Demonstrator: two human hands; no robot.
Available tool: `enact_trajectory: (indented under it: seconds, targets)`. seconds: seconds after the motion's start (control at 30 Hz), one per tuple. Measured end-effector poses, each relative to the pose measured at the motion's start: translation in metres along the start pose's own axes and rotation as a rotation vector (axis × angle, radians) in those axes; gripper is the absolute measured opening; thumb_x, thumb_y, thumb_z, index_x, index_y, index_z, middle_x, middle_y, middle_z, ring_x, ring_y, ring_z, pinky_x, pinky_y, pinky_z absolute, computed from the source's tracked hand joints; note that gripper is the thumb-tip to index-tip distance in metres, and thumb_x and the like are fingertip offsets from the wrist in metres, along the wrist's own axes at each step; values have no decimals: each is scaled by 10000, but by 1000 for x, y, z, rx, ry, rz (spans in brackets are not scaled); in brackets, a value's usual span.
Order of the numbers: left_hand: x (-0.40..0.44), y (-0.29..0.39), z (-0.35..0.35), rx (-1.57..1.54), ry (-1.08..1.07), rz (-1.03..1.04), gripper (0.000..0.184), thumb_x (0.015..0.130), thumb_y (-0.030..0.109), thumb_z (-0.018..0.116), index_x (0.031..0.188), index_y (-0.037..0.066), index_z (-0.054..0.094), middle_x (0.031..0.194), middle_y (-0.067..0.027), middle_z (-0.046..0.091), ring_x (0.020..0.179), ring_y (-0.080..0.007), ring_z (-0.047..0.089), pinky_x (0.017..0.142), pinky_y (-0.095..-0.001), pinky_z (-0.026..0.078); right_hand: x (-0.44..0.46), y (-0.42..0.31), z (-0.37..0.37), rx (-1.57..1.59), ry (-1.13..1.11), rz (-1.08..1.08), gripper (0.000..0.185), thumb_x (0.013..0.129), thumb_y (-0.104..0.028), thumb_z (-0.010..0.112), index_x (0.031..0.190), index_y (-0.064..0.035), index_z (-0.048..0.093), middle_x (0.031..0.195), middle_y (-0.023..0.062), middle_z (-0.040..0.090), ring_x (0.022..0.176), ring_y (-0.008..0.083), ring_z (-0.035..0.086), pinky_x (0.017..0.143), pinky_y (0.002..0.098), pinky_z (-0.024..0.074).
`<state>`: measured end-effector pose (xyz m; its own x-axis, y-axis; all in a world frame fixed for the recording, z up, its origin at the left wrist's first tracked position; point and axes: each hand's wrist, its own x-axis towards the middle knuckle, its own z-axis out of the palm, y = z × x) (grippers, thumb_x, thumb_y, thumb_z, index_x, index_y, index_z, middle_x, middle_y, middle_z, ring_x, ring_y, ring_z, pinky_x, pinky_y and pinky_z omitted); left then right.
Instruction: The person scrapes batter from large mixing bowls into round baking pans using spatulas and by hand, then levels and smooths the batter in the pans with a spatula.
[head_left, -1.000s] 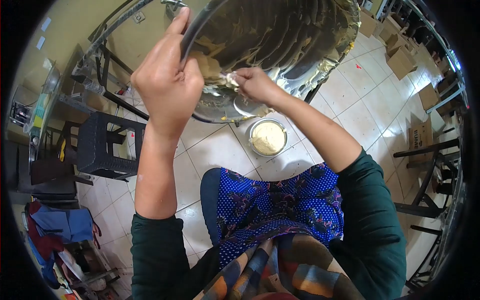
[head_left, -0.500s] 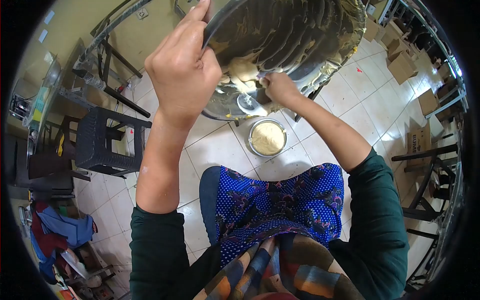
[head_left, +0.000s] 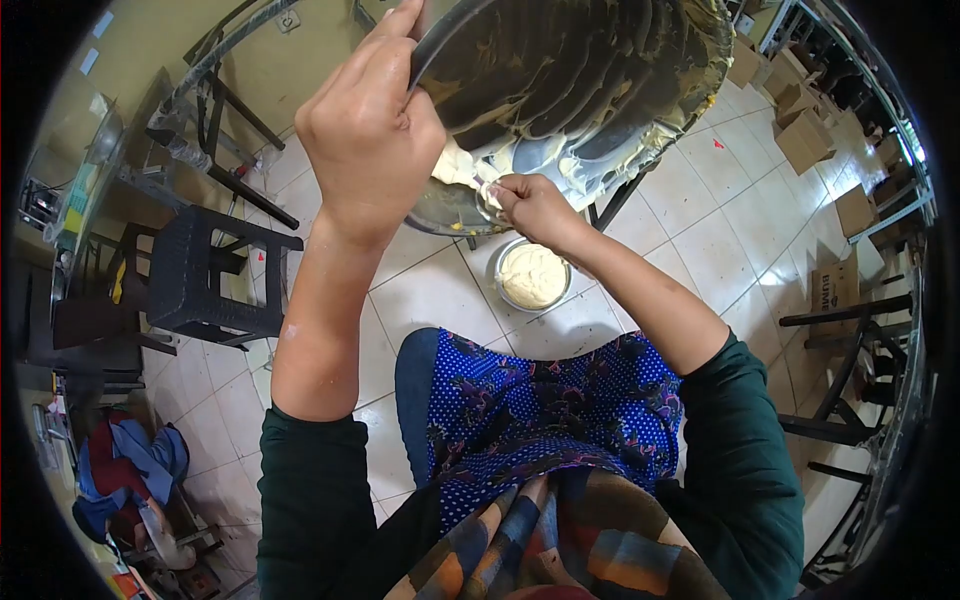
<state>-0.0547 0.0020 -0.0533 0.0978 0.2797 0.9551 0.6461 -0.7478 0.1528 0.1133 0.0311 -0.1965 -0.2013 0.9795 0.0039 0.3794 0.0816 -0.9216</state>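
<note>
My left hand [head_left: 370, 140] is wrapped round the rim of a large metal bowl [head_left: 560, 75], which is tilted with its inside facing me. Streaks of pale yellow cream coat the bowl's wall. Low inside the bowl, my right hand [head_left: 535, 210] is closed on something smeared with cream; what it is, I cannot make out. A lump of cream [head_left: 458, 165] lies between the two hands. Below the bowl, on the tiled floor, a round metal container [head_left: 503, 292] holds pale yellow cream [head_left: 534, 275].
A black plastic stool [head_left: 215, 275] stands on the left, with a pile of clothes [head_left: 125, 465] lower down. Cardboard boxes [head_left: 805, 140] are at the upper right, and dark metal frames [head_left: 845, 375] stand at the right edge.
The bowl and my left hand have shifted to the right since the first frame. My right hand has moved right, then back left and down, and the cream lump has changed shape.
</note>
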Motion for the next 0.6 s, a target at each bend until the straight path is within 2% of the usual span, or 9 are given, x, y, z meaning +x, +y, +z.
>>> enact_trajectory:
  seconds: [0.03,0.1,0.2,0.23,0.43,0.5,0.6]
  targets:
    - [0,-2,1,1,1,-2,479,675,-133,490,1108,11,634,1033,-99,675,720,-69,609,599,-180,453,-4,-3,-2,-1,-2,1,253,905,-217,545,847,11,635,586,89,551,470,181,479,482,330,395]
    - [1,-12,7,-24,110,154,461,681,-128,493,1097,9,636,1006,-93,679,721,-73,612,601,-193,459,-18,-14,-10,377,-137,268,237,950,-211,489,860,-25,605,543,-37,444,419,41,331,374,194,245]
    - [4,-22,11,-30,130,179,446,689,-119,493,1093,7,635,981,-94,679,741,-76,619,627,-205,474,-38,-14,-27,380,-146,300,198,946,-196,493,879,-37,590,550,-36,444,414,38,350,356,182,240]
    - [8,-17,8,-37,130,157,423,590,-158,454,976,-85,611,935,-227,646,835,-308,662,746,-332,520,-45,-8,-34,368,-149,303,194,945,-194,492,878,-38,586,553,-36,442,417,36,349,358,183,243]
    - [10,-34,22,-12,192,246,474,590,-165,433,1023,-78,608,919,-222,644,856,-299,654,774,-323,508,-82,27,-78,234,-179,375,221,942,-223,490,823,-63,585,564,-44,429,443,29,343,386,181,245]
    - [12,-32,22,-25,184,264,477,586,-167,432,1018,-72,608,921,-218,645,864,-297,655,786,-322,507,-75,44,-79,162,-228,314,227,941,-224,495,797,-71,581,566,-49,423,447,28,337,388,187,247]
    - [13,-37,22,-30,134,251,471,584,-165,433,1013,-77,607,920,-218,645,867,-299,654,795,-327,503,-55,53,-61,238,-350,357,219,956,-221,482,855,-53,580,583,-43,444,436,21,323,377,179,230]
